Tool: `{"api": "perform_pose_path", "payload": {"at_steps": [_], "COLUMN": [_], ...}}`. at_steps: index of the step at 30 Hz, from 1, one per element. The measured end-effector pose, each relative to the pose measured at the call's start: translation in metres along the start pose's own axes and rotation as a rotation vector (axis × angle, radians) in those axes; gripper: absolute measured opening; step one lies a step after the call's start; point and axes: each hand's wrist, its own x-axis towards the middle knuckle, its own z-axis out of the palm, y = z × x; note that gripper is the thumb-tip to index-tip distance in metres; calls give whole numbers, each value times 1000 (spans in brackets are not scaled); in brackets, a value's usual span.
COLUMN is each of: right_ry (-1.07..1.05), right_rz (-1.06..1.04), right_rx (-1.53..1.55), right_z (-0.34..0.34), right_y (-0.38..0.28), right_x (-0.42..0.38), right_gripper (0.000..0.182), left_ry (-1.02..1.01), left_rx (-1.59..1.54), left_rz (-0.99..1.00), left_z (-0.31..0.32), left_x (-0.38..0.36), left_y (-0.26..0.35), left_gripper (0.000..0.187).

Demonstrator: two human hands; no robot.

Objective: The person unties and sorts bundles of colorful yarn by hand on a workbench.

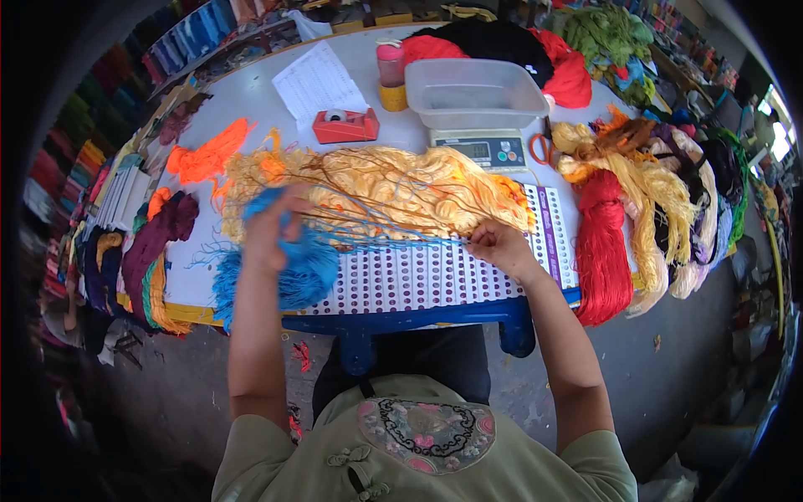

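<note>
My left hand (280,219), smeared by motion, is over a hank of bright blue yarn (311,272) at the left of the table. Part of the blue yarn shows around its fingers, and its grip is blurred. Thin blue strands (393,243) stretch from the hank toward my right hand (500,247). There the thumb and fingertips are pinched together on the strand ends. Behind both hands lies a long pale yellow hank (393,188) with brown and orange threads across it. Under the strands is a white sheet (410,276) with rows of dark round spots.
Farther back stand a digital scale (481,151), a clear plastic tub (477,92), a red tape dispenser (345,125) and a pink-lidded bottle (390,63). Scissors (540,149) lie beside the scale. A red hank (602,251) hangs over the right edge; purple yarn (159,234) lies left.
</note>
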Motion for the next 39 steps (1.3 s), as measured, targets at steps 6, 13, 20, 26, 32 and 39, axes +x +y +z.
{"api": "perform_pose_path", "payload": {"at_steps": [6, 13, 20, 26, 32, 39], "right_ry": [71, 126, 24, 186, 131, 50], "right_rz": [-209, -431, -231, -500, -337, -247], "right_rx": [513, 511, 619, 284, 514, 649], "right_z": [37, 58, 54, 60, 54, 46], "right_y": [-56, -83, -99, -88, -82, -85], "right_x": [-32, -44, -57, -53, -55, -62], "right_gripper": [13, 15, 5, 11, 6, 6], "left_ry": [-551, -775, -647, -623, -476, -467], "left_rx": [-458, -434, -304, -340, -273, -386], "left_rz": [31, -11, 43, 41, 83, 17], "left_z": [115, 150, 144, 155, 153, 155], "left_x": [-41, -50, -54, -58, -53, -51], "left_y": [-24, -49, -49, -49, -54, -65], "left_gripper": [66, 72, 54, 47, 36, 27]}}
